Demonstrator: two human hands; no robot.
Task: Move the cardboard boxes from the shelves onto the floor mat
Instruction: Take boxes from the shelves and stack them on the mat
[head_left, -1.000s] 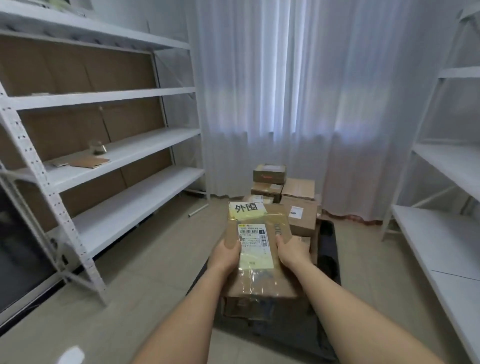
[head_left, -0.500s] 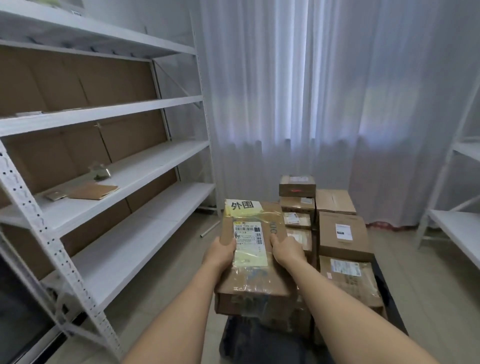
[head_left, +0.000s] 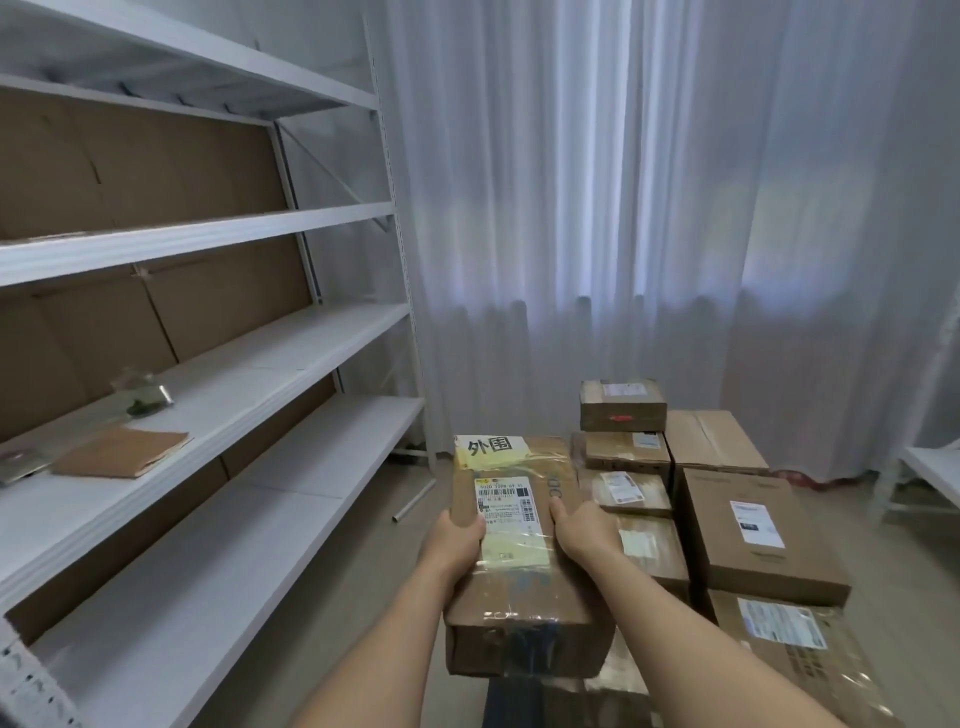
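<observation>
Where white curtains (head_left: 649, 208) hang, boxes (head_left: 748, 525) crowd the floor (head_left: 363, 530).

Both hands, left hand (head_left: 453, 540) and right hand (head_left: 584, 532), grip a taped cardboard box (head_left: 519, 582) beside stacked boxes (head_left: 717, 499).

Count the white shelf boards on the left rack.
4: top board, second, third holding a flat cardboard piece, bottom. Others may lie outside the frame.
</observation>
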